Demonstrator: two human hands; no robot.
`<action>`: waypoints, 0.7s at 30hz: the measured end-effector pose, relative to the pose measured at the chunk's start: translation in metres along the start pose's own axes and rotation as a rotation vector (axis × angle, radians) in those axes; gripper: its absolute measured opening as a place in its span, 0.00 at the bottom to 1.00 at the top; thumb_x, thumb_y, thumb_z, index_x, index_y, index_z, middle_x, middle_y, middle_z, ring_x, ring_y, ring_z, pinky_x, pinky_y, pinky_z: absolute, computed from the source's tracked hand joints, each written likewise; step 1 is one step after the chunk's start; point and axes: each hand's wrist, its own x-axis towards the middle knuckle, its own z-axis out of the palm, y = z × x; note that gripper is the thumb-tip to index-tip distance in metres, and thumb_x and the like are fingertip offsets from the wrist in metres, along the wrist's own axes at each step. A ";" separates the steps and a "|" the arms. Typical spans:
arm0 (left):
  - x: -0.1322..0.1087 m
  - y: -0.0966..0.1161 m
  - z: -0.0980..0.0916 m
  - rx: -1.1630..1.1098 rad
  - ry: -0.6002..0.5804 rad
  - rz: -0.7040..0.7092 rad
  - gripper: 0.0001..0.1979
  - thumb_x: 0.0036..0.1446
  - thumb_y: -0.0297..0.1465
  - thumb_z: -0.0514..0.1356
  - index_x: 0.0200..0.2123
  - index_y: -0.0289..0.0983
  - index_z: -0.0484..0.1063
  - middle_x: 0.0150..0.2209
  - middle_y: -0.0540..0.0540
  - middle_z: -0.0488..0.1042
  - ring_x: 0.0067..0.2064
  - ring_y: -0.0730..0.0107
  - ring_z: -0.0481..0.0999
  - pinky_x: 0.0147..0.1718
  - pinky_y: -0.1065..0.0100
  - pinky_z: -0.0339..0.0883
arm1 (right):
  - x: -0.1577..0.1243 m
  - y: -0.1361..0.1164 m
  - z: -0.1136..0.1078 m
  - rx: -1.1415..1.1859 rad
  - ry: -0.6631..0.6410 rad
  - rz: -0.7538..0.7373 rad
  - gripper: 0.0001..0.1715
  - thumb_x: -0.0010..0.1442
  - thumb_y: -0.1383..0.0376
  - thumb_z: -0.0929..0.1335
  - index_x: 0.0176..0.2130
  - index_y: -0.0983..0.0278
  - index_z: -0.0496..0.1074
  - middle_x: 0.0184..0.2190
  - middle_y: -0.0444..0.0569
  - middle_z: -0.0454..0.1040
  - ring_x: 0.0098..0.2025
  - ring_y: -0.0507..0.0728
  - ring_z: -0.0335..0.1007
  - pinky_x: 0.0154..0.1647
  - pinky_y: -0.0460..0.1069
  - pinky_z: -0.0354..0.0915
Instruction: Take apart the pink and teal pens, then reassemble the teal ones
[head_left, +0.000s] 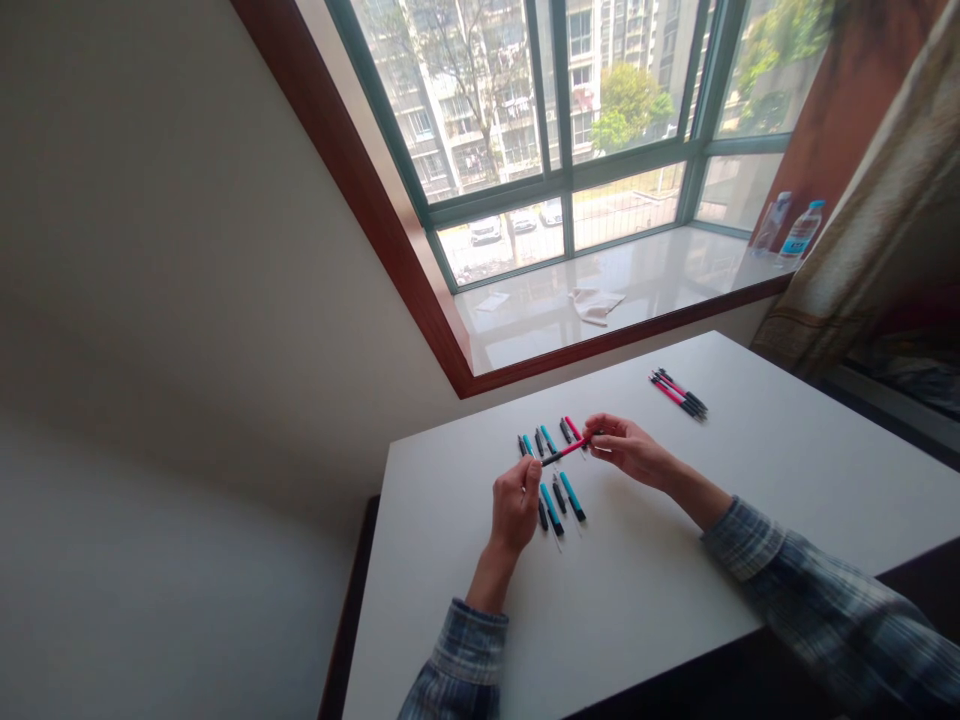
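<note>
A pink and black pen (pixel 572 447) is held between my two hands, just above the white table. My left hand (pixel 516 492) is closed round its black end, and my right hand (pixel 628 447) pinches the other end with the fingertips. Beneath and around my hands lie taken-apart pens in two rows. A teal barrel (pixel 572 496) lies beside a black pen part (pixel 559 494) in the near row. In the far row I see another teal barrel (pixel 548 438) and a pink barrel (pixel 572 427). My left hand partly covers the near row's left end.
A small bunch of pink and black pens (pixel 678 394) lies on the white table (pixel 675 580) at the far right. Behind the table is a window sill (pixel 525 335) with a crumpled cloth or paper (pixel 596 304) and plastic bottles (pixel 801 232). A curtain (pixel 847 220) hangs at the right.
</note>
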 end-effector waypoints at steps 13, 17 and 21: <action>0.000 0.000 0.001 -0.053 -0.044 0.018 0.23 0.72 0.43 0.49 0.25 0.38 0.59 0.24 0.54 0.58 0.26 0.73 0.57 0.29 0.69 0.50 | -0.004 -0.005 0.000 -0.324 -0.360 0.233 0.26 0.64 0.49 0.72 0.49 0.68 0.80 0.31 0.46 0.73 0.22 0.45 0.53 0.21 0.43 0.48; -0.001 0.000 0.001 -0.061 -0.037 0.016 0.23 0.72 0.43 0.50 0.24 0.38 0.59 0.23 0.54 0.57 0.26 0.73 0.56 0.28 0.69 0.50 | -0.005 -0.010 0.000 -0.403 -0.402 0.197 0.24 0.61 0.53 0.75 0.49 0.67 0.79 0.30 0.45 0.73 0.25 0.47 0.58 0.25 0.43 0.54; -0.001 -0.002 0.001 -0.089 -0.009 0.000 0.24 0.72 0.44 0.50 0.24 0.38 0.57 0.23 0.54 0.55 0.26 0.73 0.55 0.28 0.68 0.50 | -0.008 -0.015 0.003 -0.426 -0.483 0.209 0.24 0.61 0.55 0.76 0.51 0.67 0.78 0.29 0.43 0.72 0.27 0.48 0.61 0.29 0.44 0.58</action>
